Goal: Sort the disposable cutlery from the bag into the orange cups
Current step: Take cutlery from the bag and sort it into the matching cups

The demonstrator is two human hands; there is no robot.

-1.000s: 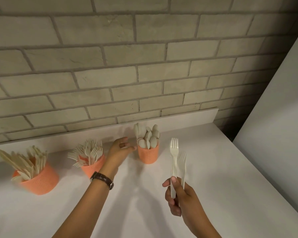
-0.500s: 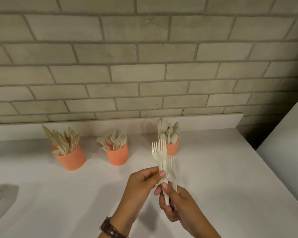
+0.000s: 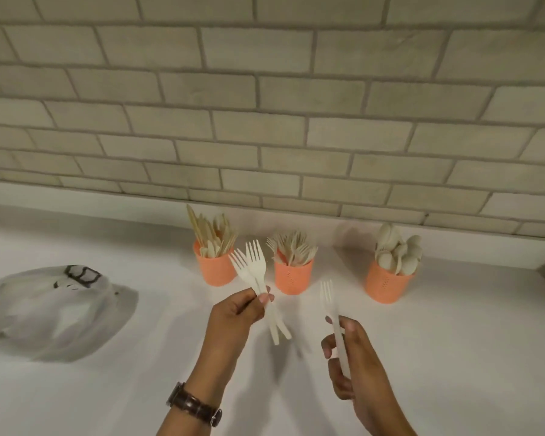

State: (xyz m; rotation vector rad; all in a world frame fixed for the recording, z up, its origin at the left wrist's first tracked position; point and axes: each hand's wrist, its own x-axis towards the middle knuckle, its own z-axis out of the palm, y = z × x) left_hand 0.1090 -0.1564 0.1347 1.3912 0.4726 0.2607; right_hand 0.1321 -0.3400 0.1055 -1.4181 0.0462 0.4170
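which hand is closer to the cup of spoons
Right. The right hand sits in front of the spoon cup, slightly to its left; the left hand is farther left, nearer the fork cup.

Single head-worn view, looking forward and down, close over white counter, facing brick wall

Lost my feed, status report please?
Left hand holds two forks. Right hand holds one fork. Fork cup unobstructed.

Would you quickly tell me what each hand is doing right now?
Left hand: closed, holding two white plastic forks.
Right hand: closed, holding one white plastic fork.
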